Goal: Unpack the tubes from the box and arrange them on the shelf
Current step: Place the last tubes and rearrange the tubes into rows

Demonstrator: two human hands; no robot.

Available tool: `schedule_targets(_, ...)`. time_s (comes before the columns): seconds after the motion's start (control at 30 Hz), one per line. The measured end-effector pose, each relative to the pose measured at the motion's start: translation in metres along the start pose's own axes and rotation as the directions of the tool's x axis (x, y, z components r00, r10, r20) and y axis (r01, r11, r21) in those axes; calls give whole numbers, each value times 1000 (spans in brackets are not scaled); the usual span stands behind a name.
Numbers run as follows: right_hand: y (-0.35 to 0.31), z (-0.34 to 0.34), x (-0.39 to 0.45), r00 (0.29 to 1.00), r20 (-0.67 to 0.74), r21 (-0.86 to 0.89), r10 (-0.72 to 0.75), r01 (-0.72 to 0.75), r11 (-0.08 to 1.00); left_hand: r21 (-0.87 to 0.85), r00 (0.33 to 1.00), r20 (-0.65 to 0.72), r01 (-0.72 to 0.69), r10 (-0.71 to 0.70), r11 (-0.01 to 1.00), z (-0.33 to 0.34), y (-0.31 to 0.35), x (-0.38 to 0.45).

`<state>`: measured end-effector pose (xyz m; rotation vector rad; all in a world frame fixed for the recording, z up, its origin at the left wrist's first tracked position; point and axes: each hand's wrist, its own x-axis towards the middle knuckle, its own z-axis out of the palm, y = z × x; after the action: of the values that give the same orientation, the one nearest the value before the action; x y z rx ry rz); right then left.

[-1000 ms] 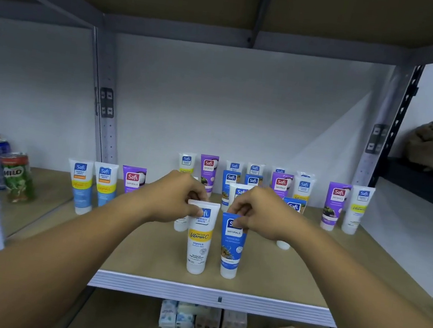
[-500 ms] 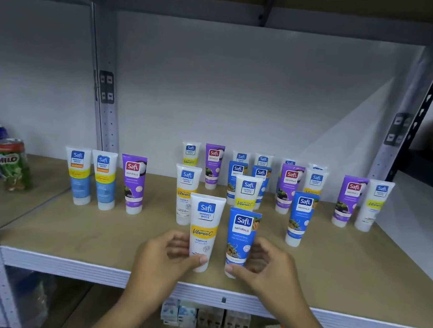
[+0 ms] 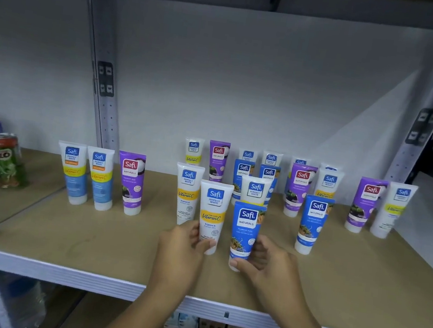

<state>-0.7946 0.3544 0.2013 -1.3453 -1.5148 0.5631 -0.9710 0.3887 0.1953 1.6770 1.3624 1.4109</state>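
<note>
While each hand's grip pinches one tube, left hand (image 3: 181, 244) white tube (image 3: 213, 213), right hand (image 3: 269, 267) blue tube (image 3: 245, 233).

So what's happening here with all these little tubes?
A person is stocking a shelf with skincare tubes. The left hand grips the lower part of a white tube with a yellow band, and the right hand grips the base of a blue tube beside it. Both stand upright near the shelf's front. Many more tubes, white, blue and purple, stand behind and to the sides. Drink cans sit on the neighbouring shelf to the left.
</note>
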Motion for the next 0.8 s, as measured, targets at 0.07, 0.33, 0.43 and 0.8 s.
schedule_targets(0.07,1,1,4,1000,6,1,10,-10,1000,1,1000,5,-2,2,1000,5,-1,10)
schedule_targets(0.33,7,7,9,1000,2,44,22,-22,999,25,1000,-12,-10,10,1000,19,-17,33)
schedule_targets(0.43,6,7,9,1000,-16,53,10,-9,999,30,1000,0,-19,19,999,22,-18,38)
schedule_targets(0.8,6,9,7,1000,-17,86,10,-9,996,52,999,0,-43,43,998,26,-18,45)
